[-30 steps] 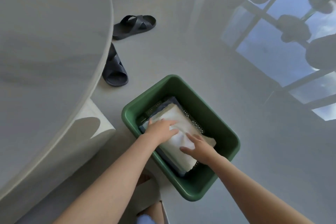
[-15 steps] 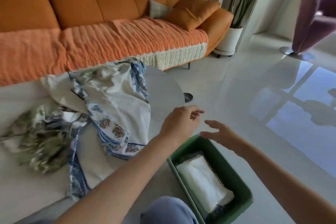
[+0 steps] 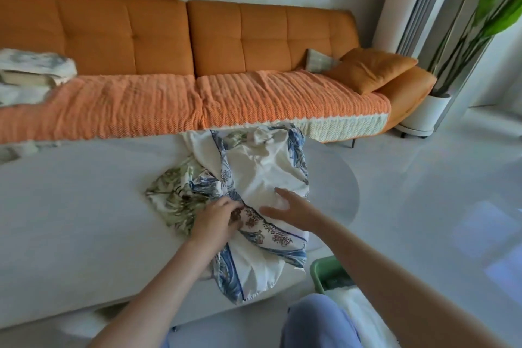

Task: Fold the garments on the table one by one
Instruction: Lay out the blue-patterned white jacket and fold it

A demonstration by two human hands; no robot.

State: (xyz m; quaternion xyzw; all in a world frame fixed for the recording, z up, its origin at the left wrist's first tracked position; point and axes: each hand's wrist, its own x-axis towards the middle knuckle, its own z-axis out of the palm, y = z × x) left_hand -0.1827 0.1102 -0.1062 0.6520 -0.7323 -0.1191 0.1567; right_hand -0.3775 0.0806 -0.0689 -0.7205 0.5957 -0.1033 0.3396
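Blue-print garment [image 3: 262,175] lies crumpled centre frame on surface [image 3: 70,220], overlapping leaf-print garment [image 3: 173,198]. Left grip [image 3: 219,220] pinches its border; right grip [image 3: 293,209] spread, empty. Judged thin, limp, slippery: take the hem corners.

My left hand [image 3: 217,220] curls its fingertips into the folds where the leaf-print garment [image 3: 172,195] slips under the blue-bordered garment [image 3: 262,178]. I cannot tell which they pinch, if either. My right forearm [image 3: 381,268] and knee [image 3: 316,319] cover most of the green basket [image 3: 319,271], and the white cloth [image 3: 364,316] in it runs off the bottom edge. The plant [image 3: 485,8] is blurred and cropped at the right.
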